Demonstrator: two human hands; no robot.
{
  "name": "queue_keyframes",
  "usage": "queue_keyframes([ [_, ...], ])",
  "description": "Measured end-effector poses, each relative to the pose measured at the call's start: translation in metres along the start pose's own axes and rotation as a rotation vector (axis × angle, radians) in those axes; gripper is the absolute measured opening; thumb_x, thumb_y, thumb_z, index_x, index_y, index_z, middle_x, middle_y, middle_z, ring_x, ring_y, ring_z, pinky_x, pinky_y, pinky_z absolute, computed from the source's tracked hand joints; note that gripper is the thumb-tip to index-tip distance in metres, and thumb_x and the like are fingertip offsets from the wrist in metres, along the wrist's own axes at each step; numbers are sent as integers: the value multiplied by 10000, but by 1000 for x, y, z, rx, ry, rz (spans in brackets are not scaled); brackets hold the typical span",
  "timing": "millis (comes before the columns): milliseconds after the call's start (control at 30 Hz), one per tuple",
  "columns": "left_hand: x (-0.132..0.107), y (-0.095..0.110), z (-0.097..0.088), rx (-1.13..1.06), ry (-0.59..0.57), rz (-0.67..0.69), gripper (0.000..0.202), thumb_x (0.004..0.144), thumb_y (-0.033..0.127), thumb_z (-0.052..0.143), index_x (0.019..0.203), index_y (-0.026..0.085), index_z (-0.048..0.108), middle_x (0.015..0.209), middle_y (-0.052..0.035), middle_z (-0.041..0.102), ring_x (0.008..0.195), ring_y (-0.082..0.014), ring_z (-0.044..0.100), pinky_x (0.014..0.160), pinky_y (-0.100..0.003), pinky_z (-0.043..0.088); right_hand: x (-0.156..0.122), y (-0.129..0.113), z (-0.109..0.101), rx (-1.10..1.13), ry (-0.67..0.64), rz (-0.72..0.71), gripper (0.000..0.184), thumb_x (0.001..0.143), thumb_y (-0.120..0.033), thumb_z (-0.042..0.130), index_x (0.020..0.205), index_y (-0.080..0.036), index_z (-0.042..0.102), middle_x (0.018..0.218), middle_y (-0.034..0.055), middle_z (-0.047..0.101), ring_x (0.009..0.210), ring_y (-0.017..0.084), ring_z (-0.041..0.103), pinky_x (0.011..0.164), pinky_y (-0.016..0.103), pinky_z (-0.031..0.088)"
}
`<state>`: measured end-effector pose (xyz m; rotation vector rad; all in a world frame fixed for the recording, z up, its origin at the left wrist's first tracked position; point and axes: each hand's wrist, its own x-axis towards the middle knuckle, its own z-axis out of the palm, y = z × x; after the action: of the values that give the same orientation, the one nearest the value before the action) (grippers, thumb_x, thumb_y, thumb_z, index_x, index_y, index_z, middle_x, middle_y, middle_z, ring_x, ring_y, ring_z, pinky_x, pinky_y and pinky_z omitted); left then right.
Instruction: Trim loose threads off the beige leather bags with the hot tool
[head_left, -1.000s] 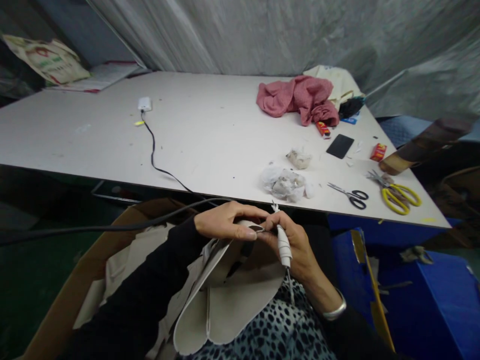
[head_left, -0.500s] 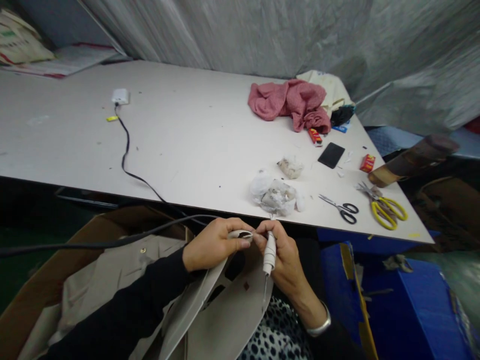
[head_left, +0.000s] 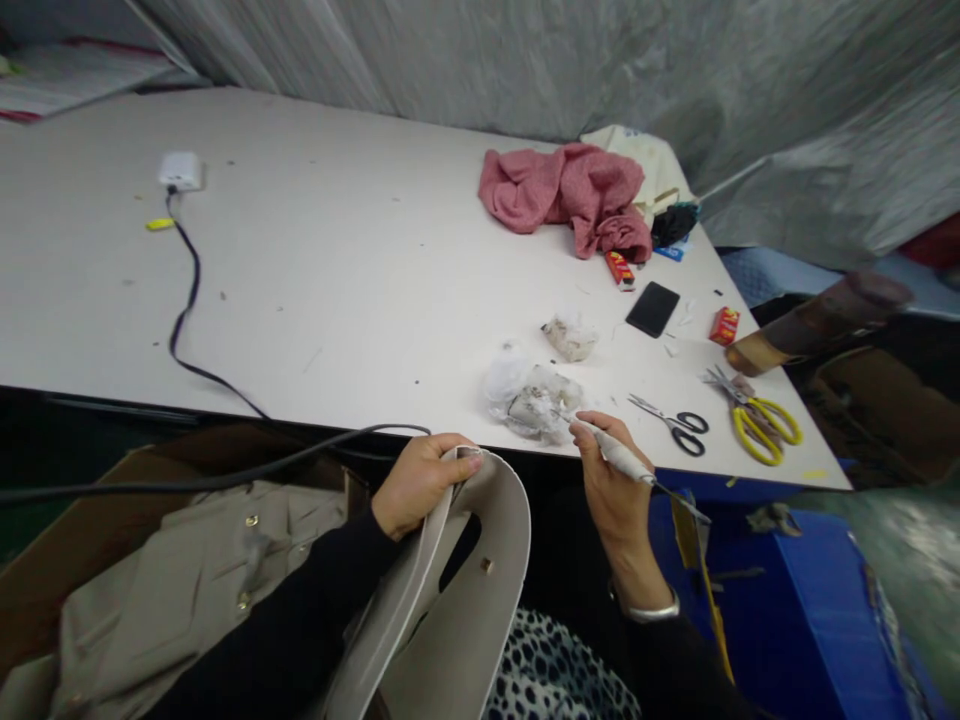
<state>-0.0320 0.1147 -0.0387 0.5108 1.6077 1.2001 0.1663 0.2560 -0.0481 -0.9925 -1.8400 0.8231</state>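
Observation:
My left hand (head_left: pixel 420 480) is closed around the top edge of a beige leather piece (head_left: pixel 472 580) with a cut-out handle, held upright over my lap. A small brass stud shows on the leather. My right hand (head_left: pixel 611 485) has pulled away to the right and grips a slim white pen-shaped tool (head_left: pixel 619 458) with a thin cord trailing from its back end. The tool's tip points toward a wad of crumpled white plastic (head_left: pixel 529 395) at the table's near edge. A silver bangle sits on my right wrist.
On the white table (head_left: pixel 337 270) lie black-handled scissors (head_left: pixel 675 425), yellow-handled shears (head_left: pixel 754 420), a black phone (head_left: pixel 652 308), a pink cloth (head_left: pixel 570 195), small red boxes and a white charger (head_left: pixel 180 170) with a black cable. A cardboard box of beige leather parts (head_left: pixel 172 580) stands at my left, blue crates at my right.
My right hand with the white tool has left the leather edge and moved up and right toward the table edge. The left hand keeps its hold on the leather. The view has shifted.

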Motion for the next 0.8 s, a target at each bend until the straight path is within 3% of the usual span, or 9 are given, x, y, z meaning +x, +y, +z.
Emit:
queue_keyframes([
  [167,-4,-4,12,17,10,60,277,714,389,783,799,130,733,707,-21,661,654,-151,559,629,-259,443,0,1,5,-6,-31,-7,219,978,-387,650,1005,-181,717,943,49,739,862,200,686,851,349,551],
  [367,-2,0,13,-30,-26,-2,305,675,403,806,779,131,716,660,4,626,607,-130,514,595,-246,407,4,9,9,41,-86,55,208,978,-382,649,1009,-183,704,938,39,721,864,192,677,857,343,539],
  [533,1,2,11,-2,-65,-28,312,667,398,808,785,123,718,666,2,631,618,-131,522,616,-252,410,15,13,8,99,-134,129,262,995,-440,607,962,-188,669,781,11,673,708,180,666,697,313,544],
  [733,0,1,16,-4,-68,-6,258,671,354,797,763,126,719,649,12,615,606,-123,502,616,-252,395,17,14,8,-228,-169,-198,269,1010,-439,594,969,-194,697,912,77,718,875,229,666,841,370,510],
  [800,-2,2,19,10,-63,7,234,674,341,792,752,130,725,644,13,615,608,-124,503,616,-252,395,15,13,9,-201,-171,-216,240,1005,-419,614,992,-199,708,943,83,733,895,234,677,865,381,518],
])
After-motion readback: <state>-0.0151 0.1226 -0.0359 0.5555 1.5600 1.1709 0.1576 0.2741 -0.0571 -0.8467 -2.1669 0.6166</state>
